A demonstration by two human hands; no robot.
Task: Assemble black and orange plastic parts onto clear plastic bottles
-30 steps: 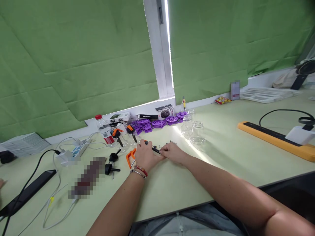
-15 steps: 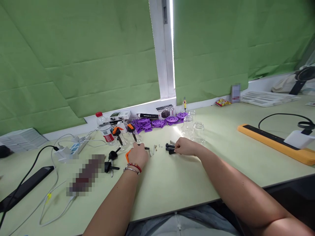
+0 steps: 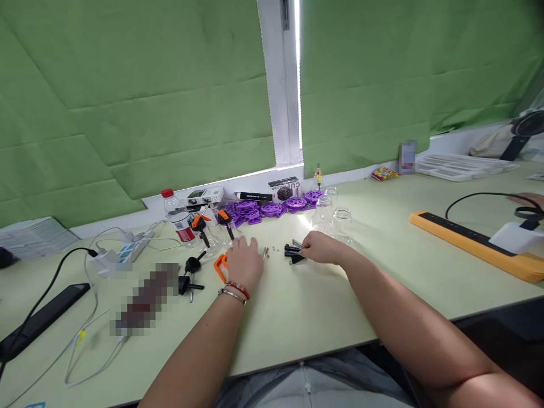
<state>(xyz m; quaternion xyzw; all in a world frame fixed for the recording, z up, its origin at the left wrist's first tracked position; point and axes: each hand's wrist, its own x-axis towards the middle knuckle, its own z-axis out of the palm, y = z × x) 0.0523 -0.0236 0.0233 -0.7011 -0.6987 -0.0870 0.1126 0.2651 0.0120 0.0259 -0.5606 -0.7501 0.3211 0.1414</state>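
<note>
My left hand [image 3: 245, 262] lies palm down over the table with its fingers spread, beside orange curved parts [image 3: 220, 267]. Whatever is under its palm is hidden. Thin metal pins [image 3: 265, 253] and small brass-coloured bits lie just right of it. My right hand [image 3: 317, 247] has its fingers pinched at the right end of a group of black parts [image 3: 292, 253]; which of them it grips is too small to tell. A metal spring [image 3: 296, 242] lies behind those parts.
Glass jars [image 3: 341, 225], purple parts [image 3: 272, 210] and boxes line the back. Orange-and-black tools in glass containers, a red-capped bottle [image 3: 178, 218] and black knobs [image 3: 193, 264] are left. An orange power strip [image 3: 471, 243] lies right. Another person's hand [image 3: 527, 198] shows at the right edge.
My left hand has shifted slightly right and its fingers have spread, uncovering more of the orange parts. A person's hand has appeared at the right edge. The view has tilted slightly.
</note>
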